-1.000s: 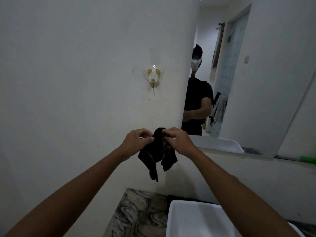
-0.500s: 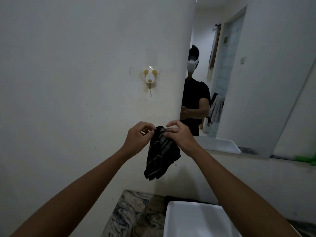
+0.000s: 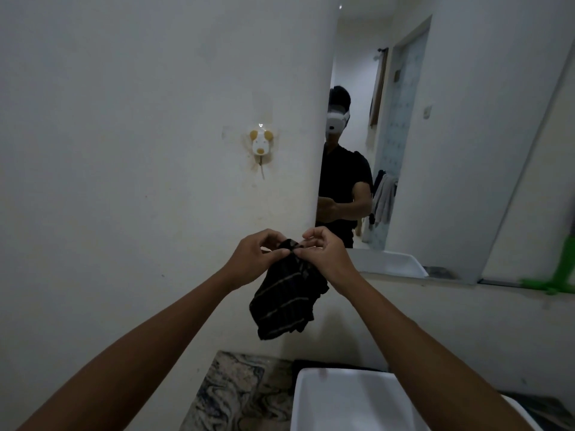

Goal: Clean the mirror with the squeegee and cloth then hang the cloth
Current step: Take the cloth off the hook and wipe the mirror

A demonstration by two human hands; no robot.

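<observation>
A dark striped cloth hangs in front of the wall, pinched at its top edge by both hands. My left hand grips the cloth's upper left corner and my right hand grips it just to the right, fingertips almost touching. Above them, a small white and yellow animal-shaped hook is stuck to the wall. The mirror fills the upper right. A green squeegee lies on the ledge at the mirror's lower right, partly cut off by the frame edge.
A white basin sits below my right arm, next to a marbled countertop. The mirror reflects a person in a black shirt, a doorway and hanging clothes. The pale wall spreads to the left.
The cloth has unfolded and hangs longer and flatter below my hands. Both hands have shifted their pinch along its top edge and stayed below the hook.
</observation>
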